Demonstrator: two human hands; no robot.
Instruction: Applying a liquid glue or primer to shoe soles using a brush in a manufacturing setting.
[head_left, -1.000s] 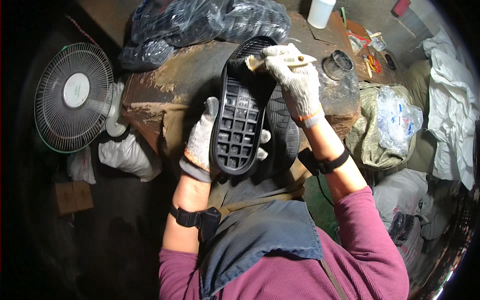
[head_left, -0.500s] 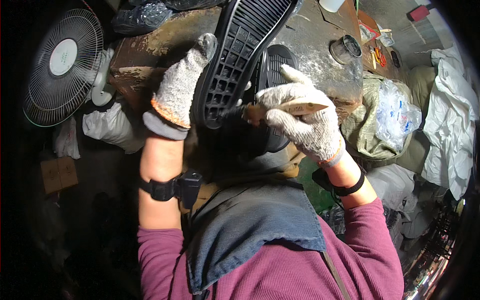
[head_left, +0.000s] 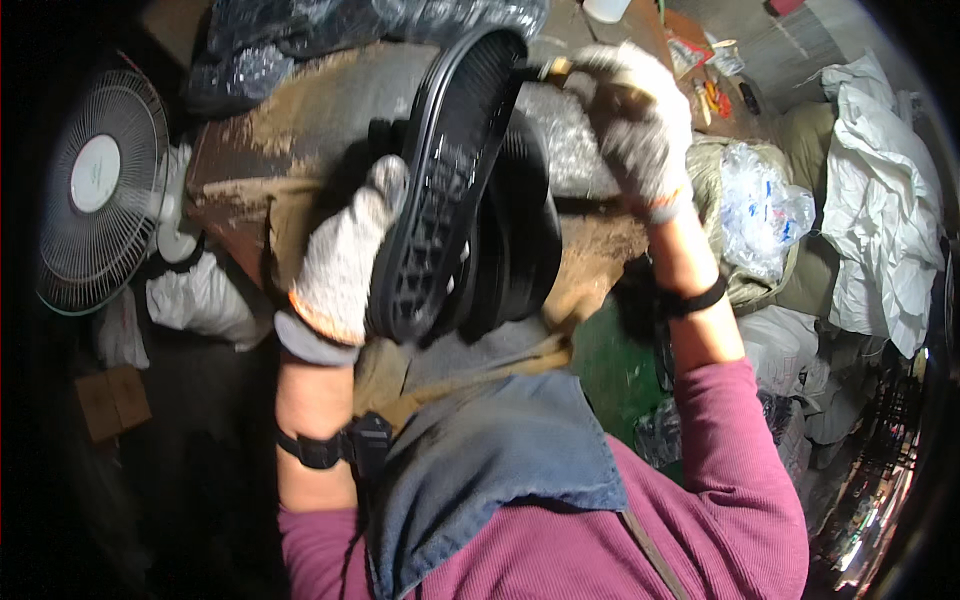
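Note:
My left hand (head_left: 345,255), in a pale knitted glove with an orange cuff edge, is closed around the left edge of a black shoe sole (head_left: 437,185). The sole is tilted, its raised rim and grid of hollow cells facing up. Wet-looking glints show on the cells. At the sole's far right end, my gloved right hand (head_left: 635,130) grips a brush (head_left: 553,69), its dark tip by the rim. Motion blurs this hand, and most of the handle is hidden. Behind and to the right of the held sole are more black soles (head_left: 530,225), partly covered.
A worn workbench (head_left: 250,160) stands ahead, with dark plastic-wrapped bundles (head_left: 380,22) at its back. To the left is a white fan (head_left: 100,175). Sacks (head_left: 885,210) and a clear plastic bag (head_left: 760,210) crowd the right. Orange-handled scissors (head_left: 716,98) lie at the far right.
My right hand with the brush has moved from the sole's near end to its far right end. The held sole has tilted, and the whole view has shifted.

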